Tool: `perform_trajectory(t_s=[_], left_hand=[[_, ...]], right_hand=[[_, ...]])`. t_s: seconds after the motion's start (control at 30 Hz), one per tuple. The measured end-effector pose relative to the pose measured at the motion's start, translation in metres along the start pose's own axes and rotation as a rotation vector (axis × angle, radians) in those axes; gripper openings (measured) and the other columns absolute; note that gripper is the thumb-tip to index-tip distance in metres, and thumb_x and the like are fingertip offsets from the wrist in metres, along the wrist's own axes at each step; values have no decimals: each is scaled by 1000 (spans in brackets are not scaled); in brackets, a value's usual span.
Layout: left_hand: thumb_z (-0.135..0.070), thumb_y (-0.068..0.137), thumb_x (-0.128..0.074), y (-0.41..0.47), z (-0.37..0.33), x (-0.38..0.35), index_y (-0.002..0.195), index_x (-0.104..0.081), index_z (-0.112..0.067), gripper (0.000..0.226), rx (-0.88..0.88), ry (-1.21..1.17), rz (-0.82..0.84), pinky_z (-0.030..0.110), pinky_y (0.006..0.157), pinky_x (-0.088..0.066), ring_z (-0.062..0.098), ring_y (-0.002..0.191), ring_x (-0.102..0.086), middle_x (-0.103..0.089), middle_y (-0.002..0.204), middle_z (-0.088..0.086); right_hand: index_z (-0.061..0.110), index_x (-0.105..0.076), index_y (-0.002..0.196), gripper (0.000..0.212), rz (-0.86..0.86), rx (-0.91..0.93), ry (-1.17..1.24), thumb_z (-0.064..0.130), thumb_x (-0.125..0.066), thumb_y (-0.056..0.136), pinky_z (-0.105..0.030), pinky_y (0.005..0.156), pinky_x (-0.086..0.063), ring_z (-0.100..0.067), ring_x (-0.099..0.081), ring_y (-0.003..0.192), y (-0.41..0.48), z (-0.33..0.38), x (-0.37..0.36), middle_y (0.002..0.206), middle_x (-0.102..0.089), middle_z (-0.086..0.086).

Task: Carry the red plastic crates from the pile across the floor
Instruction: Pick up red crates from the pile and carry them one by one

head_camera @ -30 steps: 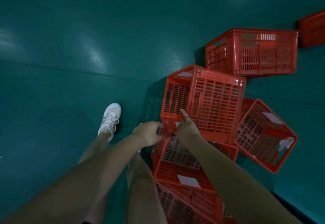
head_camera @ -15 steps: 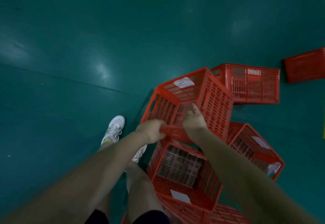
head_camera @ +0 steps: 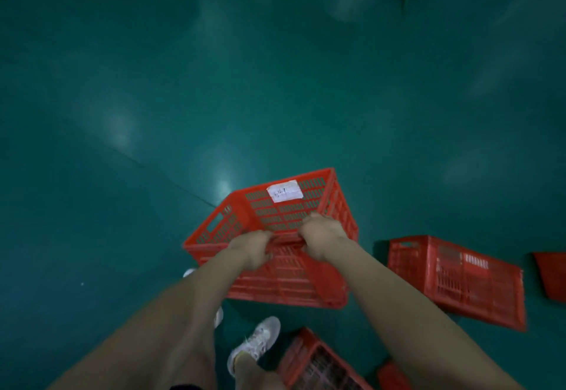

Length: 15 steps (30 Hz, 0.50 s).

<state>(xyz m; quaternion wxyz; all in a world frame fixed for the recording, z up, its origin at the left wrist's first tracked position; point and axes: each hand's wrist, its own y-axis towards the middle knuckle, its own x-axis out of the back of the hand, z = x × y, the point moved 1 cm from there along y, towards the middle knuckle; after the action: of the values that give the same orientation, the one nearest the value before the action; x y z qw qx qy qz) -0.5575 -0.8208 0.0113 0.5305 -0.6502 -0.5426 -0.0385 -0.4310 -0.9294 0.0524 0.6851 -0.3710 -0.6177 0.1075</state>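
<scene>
Crate (head_camera: 275,282) held above floor (head_camera: 122,113), near pile crates (head_camera: 459,279); left grip (head_camera: 254,248) and right grip (head_camera: 318,233) curled tight over near rim, close together. Spread both wider for balance, hold level, step clear of lower crate (head_camera: 315,365) beside shoe (head_camera: 257,343).

Both arms out front, nearly straight, forearms converging. Left hand (head_camera: 251,248) and right hand (head_camera: 318,232) side by side, close but not touching. Both grip the near rim of the crate (head_camera: 284,285), fingers curled over it, backs of hands up. Right hand slightly farther forward. One white shoe (head_camera: 256,343) visible below between the arms.
</scene>
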Motion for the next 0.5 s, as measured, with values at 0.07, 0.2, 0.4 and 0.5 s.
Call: perform_trajectory(t_s=[0.07, 0.2, 0.4, 0.5], left_hand=[[-26, 92, -52, -13, 29, 26, 138, -43, -17, 47, 48, 21, -69, 33, 102, -40, 28, 126, -50, -52, 137, 12], [-23, 92, -48, -36, 78, 83, 132, -46, -17, 40, 86, 69, -167, 35, 96, -41, 30, 122, -53, -55, 132, 12], [-19, 88, -57, -73, 148, 165, 117, -56, -16, 29, 43, 144, -229, 32, 84, -43, 28, 114, -57, -62, 122, 9], [-23, 87, -60, -87, 171, 205, 113, -60, -19, 26, 6, 187, -281, 32, 80, -44, 27, 109, -59, -65, 116, 6]], right_hand=[[14, -61, 123, 40, -23, 19, 29, 33, -63, 87, -33, 99, -43, -26, -50, 124, 14, 20, 37, 127, -57, -7], [14, -63, 120, 40, -64, 64, -5, 35, -62, 86, -32, 100, -43, -28, -51, 123, 40, 61, 107, 126, -58, -9], [14, -67, 114, 36, -108, 70, -83, 32, -62, 83, -31, 100, -44, -28, -58, 117, 70, 128, 204, 121, -64, -12], [15, -67, 111, 39, -162, 61, -106, 40, -63, 81, -33, 102, -41, -28, -60, 114, 84, 158, 244, 117, -67, -10]])
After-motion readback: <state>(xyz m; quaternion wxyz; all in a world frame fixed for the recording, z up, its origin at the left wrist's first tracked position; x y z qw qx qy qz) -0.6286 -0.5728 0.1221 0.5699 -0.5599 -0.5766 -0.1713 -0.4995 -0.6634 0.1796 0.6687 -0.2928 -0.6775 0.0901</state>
